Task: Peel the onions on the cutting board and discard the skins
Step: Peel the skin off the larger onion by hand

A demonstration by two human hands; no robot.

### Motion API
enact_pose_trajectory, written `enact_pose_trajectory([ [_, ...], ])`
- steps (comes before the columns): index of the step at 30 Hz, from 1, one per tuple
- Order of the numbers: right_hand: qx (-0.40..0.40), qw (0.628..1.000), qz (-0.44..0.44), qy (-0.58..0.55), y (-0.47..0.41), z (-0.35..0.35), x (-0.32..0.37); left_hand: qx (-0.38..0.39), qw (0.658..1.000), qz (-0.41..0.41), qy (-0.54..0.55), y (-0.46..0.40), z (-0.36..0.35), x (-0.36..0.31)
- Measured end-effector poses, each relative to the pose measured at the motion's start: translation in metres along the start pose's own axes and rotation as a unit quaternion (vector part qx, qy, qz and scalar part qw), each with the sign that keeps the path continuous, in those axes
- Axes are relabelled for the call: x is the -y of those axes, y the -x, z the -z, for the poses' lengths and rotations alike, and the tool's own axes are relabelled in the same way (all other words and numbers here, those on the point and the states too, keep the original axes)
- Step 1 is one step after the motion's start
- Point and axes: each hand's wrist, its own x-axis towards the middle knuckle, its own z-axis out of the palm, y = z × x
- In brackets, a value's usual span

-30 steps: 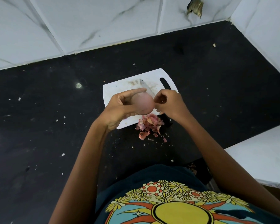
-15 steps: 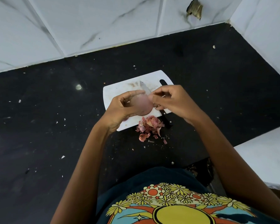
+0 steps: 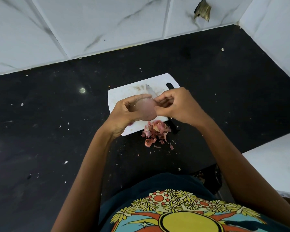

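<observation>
While the left hand [image 3: 124,113] is cupping the onion [image 3: 146,109] above the cutting board [image 3: 124,94] to steady it, the right hand [image 3: 172,104] is pinching its skin; peeled skins [image 3: 155,131] are lying just off the board's near edge.

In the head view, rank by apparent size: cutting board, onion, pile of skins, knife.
1. cutting board
2. onion and pile of skins: look alike, and the onion is held nearer the camera, so unranked
3. knife: mostly hidden by hands, uncertain
</observation>
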Motion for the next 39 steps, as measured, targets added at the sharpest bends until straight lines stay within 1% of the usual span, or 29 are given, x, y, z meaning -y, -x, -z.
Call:
enact_pose_trajectory([
  [2, -0.040, 0.999, -0.002, 0.007, -0.002, 0.000, -0.004, 0.005, 1.000, 0.002, 0.004, 0.000, 0.000, -0.001],
  [3, -0.043, 0.999, -0.006, 0.005, -0.002, 0.000, -0.005, 0.003, 1.000, 0.002, 0.001, -0.001, 0.000, 0.000],
  [7, 0.011, 1.000, -0.004, -0.023, 0.002, 0.000, -0.001, -0.013, 1.000, 0.002, -0.014, -0.003, 0.002, 0.000],
  [12, -0.027, 1.000, -0.006, -0.008, 0.002, -0.008, 0.000, -0.012, 1.000, 0.001, -0.008, -0.004, 0.001, 0.001],
  [16, -0.021, 1.000, -0.001, -0.002, 0.001, -0.006, 0.000, -0.006, 1.000, 0.007, -0.007, -0.004, 0.001, 0.000],
  [20, -0.078, 0.997, -0.010, -0.009, -0.001, -0.005, -0.006, -0.011, 1.000, 0.020, 0.008, -0.002, 0.000, 0.000],
  [22, -0.072, 0.997, -0.013, -0.022, 0.000, -0.006, -0.008, -0.017, 1.000, 0.022, 0.006, -0.003, 0.001, 0.001],
  [25, -0.034, 0.999, -0.010, -0.038, 0.002, -0.007, -0.006, -0.022, 0.999, 0.007, -0.027, -0.002, 0.003, 0.002],
  [27, -0.027, 0.999, -0.011, -0.044, 0.003, -0.008, -0.006, -0.021, 0.999, 0.003, -0.038, -0.002, 0.003, 0.001],
  [32, -0.049, 0.999, -0.007, -0.020, 0.000, -0.009, -0.007, -0.017, 0.999, -0.001, -0.046, -0.001, -0.001, -0.001],
  [36, -0.054, 0.999, -0.004, -0.002, 0.000, -0.009, -0.008, -0.007, 0.999, -0.002, -0.032, 0.000, -0.002, -0.001],
  [39, -0.080, 0.997, -0.010, -0.008, 0.000, -0.008, -0.012, -0.001, 1.000, 0.001, -0.019, 0.000, -0.002, 0.000],
])
